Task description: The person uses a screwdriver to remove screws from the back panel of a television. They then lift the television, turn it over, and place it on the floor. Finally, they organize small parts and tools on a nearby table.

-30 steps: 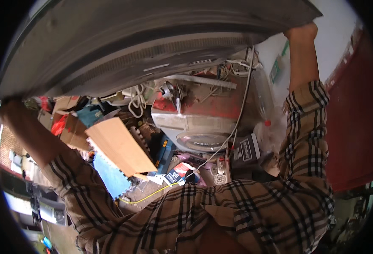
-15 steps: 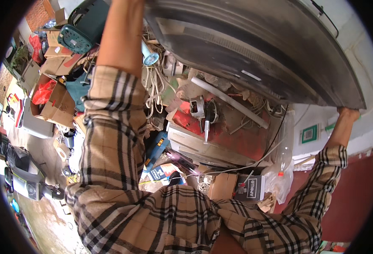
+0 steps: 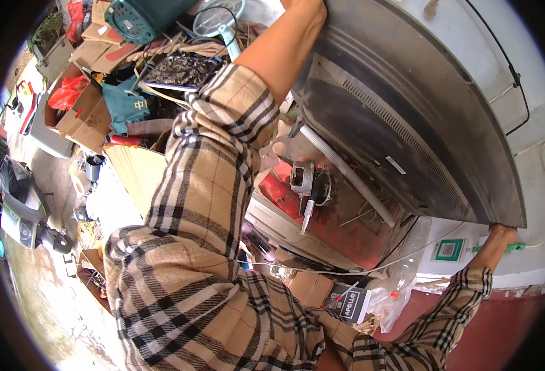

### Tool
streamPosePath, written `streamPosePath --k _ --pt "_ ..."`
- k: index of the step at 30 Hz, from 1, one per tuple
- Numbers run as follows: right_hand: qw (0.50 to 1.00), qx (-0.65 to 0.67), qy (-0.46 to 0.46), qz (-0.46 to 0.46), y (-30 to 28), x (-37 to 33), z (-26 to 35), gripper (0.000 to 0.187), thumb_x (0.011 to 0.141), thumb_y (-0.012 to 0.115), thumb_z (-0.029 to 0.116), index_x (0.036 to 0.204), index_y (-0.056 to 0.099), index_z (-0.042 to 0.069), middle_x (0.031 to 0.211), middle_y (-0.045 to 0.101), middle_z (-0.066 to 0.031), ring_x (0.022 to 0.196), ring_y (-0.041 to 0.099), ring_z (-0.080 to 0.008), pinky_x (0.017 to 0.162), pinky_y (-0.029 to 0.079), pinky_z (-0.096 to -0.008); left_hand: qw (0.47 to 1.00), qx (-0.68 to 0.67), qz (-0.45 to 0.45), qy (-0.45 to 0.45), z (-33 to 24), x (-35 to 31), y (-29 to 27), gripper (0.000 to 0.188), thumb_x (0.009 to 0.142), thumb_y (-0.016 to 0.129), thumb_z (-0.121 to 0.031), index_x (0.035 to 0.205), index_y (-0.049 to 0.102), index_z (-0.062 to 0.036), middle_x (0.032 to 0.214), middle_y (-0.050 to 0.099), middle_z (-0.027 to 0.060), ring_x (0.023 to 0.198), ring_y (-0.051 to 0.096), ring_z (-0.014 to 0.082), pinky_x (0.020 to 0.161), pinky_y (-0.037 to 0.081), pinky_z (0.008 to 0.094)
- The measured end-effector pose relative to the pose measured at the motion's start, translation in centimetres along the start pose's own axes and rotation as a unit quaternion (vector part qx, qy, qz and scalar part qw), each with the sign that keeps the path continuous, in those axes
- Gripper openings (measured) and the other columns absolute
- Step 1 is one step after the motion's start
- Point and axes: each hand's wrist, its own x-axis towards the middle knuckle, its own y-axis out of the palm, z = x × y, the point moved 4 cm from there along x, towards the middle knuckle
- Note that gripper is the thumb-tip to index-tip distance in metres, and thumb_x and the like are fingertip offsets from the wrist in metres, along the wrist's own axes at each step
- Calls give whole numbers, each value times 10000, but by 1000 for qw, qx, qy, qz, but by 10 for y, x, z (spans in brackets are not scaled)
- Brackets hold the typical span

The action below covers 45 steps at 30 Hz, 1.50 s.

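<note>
A large dark flat television, dusty and with rows of vent slots on its back, leans at a slant across the upper right. My left hand grips its upper left edge, partly cut off by the top of the picture. At its lower right corner my right hand is closed on the edge. Fingers behind the frame are hidden. Below the television lie a white pipe and a grey metal motor-like part on a dusty red surface.
A pale wall with a hanging black cable stands close on the right. Cardboard boxes, a green plastic basket and a racket-shaped swatter crowd the left. A thin cable crosses above a black box. A scooter stands far left.
The television has swung right and downward, now at a steeper slant. My left arm has moved right with it, and my right hand sits lower. The view has also shifted somewhat.
</note>
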Motion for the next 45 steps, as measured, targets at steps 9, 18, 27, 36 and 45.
streamPosePath --k 9,18,27,36,45 --pt "994 -63 -77 46 -11 120 5 382 946 478 251 1255 561 41 1252 613 -128 1125 587 -314 930 493 -441 993 7 114 -32 64 53 59 712 910 397 -535 1305 509 48 1286 563 203 1172 542 328 1075 364 416" --pt "906 -329 -159 -213 -25 119 12 432 944 316 262 1193 575 22 1211 595 -210 1098 582 -376 942 433 -485 963 256 83 -4 79 52 64 794 954 222 -543 1291 504 119 1352 505 260 1263 473 382 1075 337 428" --pt "964 -193 -140 -114 26 153 -2 348 927 382 201 1115 568 -26 1102 608 -187 975 590 -282 851 466 -398 975 219 12 38 58 67 37 809 920 276 -535 1252 504 166 1302 550 249 1217 511 361 1061 353 396" --pt "734 -624 -226 -145 42 130 -10 513 975 271 363 1265 545 42 1293 550 -246 1221 494 -415 1029 389 -507 955 275 98 48 61 84 71 752 945 226 -488 1366 411 107 1389 481 211 1253 473 351 1081 332 400" --pt "848 -454 -204 -182 43 120 -41 511 966 285 327 1174 591 -25 1237 561 -306 1176 525 -434 1002 414 -492 942 302 125 78 56 113 71 755 950 256 -513 1357 436 97 1358 513 190 1226 498 321 1066 345 408"
